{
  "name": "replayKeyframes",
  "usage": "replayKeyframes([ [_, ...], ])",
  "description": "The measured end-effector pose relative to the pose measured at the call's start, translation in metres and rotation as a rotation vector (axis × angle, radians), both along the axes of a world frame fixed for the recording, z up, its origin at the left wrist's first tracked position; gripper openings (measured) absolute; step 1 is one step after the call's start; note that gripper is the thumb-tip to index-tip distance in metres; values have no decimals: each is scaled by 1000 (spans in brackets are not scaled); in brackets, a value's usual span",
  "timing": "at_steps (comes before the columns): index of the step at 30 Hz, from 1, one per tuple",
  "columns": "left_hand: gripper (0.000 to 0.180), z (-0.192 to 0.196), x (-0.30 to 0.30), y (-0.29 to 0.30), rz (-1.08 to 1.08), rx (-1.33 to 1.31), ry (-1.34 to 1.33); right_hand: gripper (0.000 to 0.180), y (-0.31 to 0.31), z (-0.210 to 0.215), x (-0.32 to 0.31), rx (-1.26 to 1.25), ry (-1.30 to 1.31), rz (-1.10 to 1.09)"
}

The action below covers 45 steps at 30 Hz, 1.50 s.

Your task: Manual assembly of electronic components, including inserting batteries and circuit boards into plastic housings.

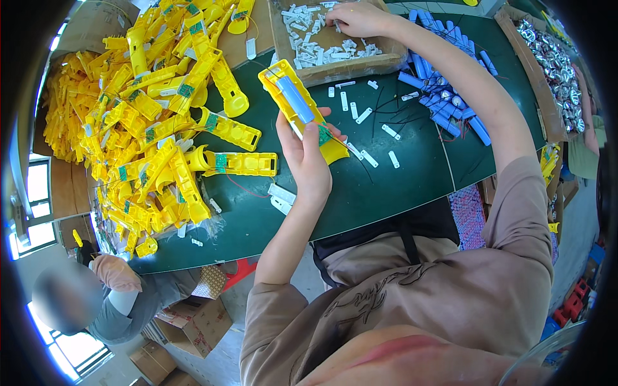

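Nearest to the camera is the brown shirt [444, 289] of the person, and beyond it the green surface [393, 186]. Above this surface, the left hand [304, 151] has its grip clamped around a yellow casing [277, 71], which is tilted, with a blue cell [294, 100] lying inside and the thumb near the cell's lower end. The right hand [360, 19] reaches into a cardboard tray [354, 66], among small white pieces [312, 56]; whether its fingertips are closed on one piece, I cannot tell.

To my judgement, the cell could slide out if the casing is tilted more and the thumb loosens. Thin wires by the green circuit board [324, 134] may be pulled from their joints if they catch on something. Also the right forearm passes close above the wired blue cells [444, 123], so a low return could drag their wires. On the left, the heap of yellow casings [161, 106] may slip if it is bumped.
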State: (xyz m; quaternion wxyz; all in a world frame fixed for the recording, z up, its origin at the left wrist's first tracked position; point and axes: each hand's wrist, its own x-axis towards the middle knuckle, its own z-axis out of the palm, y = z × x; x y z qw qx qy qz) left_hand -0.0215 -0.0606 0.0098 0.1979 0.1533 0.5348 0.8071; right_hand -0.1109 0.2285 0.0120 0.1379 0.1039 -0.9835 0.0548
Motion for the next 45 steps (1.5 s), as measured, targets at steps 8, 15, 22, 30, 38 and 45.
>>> replayKeyframes([
  [8,44,-3,-1,3,-44,25,13,14,-16,7,14,177,176,-7],
  [15,47,-2,4,-1,-83,0,64,24,-84,61,85,-762,97,-60],
  [22,50,-4,11,-2,-118,-53,274,19,-97,67,150,-1249,234,208],
  [30,50,-7,17,-1,-121,-64,526,13,-106,57,169,-1653,214,364],
  [38,52,-8,18,0,-80,-110,621,14,-116,49,162,-1803,88,303],
  [45,49,-10,15,1,-182,-78,428,12,-131,40,137,-1472,286,119],
])
